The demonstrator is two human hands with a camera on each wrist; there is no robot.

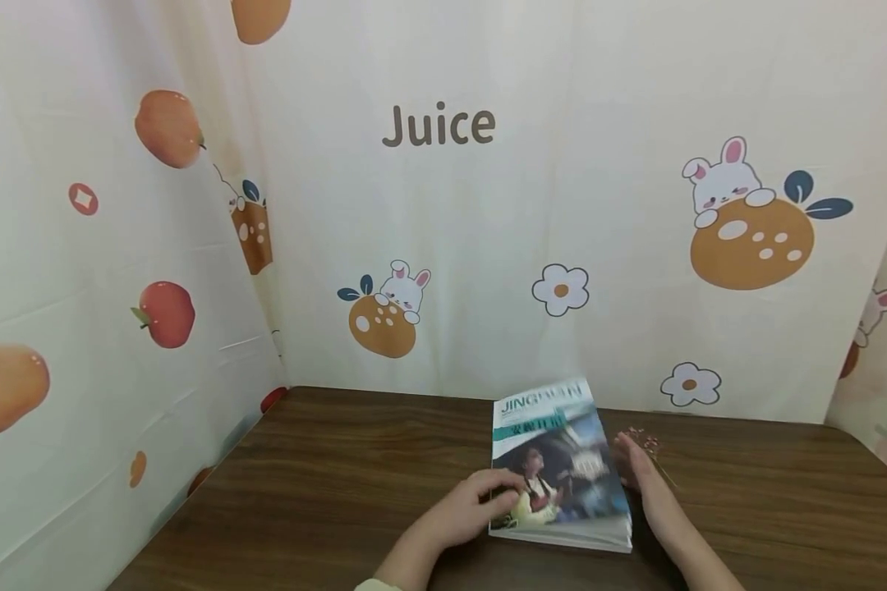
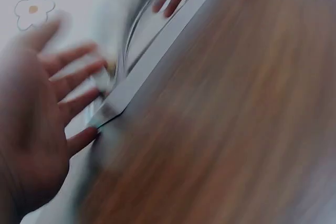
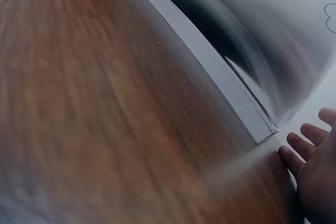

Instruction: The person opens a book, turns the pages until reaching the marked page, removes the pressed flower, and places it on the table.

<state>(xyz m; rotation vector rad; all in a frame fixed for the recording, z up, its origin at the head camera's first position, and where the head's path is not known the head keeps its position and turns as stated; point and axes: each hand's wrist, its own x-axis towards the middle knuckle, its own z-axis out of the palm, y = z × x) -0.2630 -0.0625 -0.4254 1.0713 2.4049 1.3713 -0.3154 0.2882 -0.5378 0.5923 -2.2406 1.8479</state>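
Observation:
A thick softcover book, its cover printed with a picture, a green band and large letters, lies on the wooden table. My left hand is at its left edge, with fingertips over the cover's lower left; in the left wrist view this hand has its fingers spread beside the book's edge. Along the right side stands my right hand, fingers fairly straight. The right wrist view shows the right hand by a corner of the book, whose upper sheets bow up, blurred, above the lower pages.
The brown table reaches back to a pale curtain printed with fruit, rabbits and flowers. A thin sprig of small pinkish dried flowers lies just beyond the right hand. Another curtain hangs along the left side.

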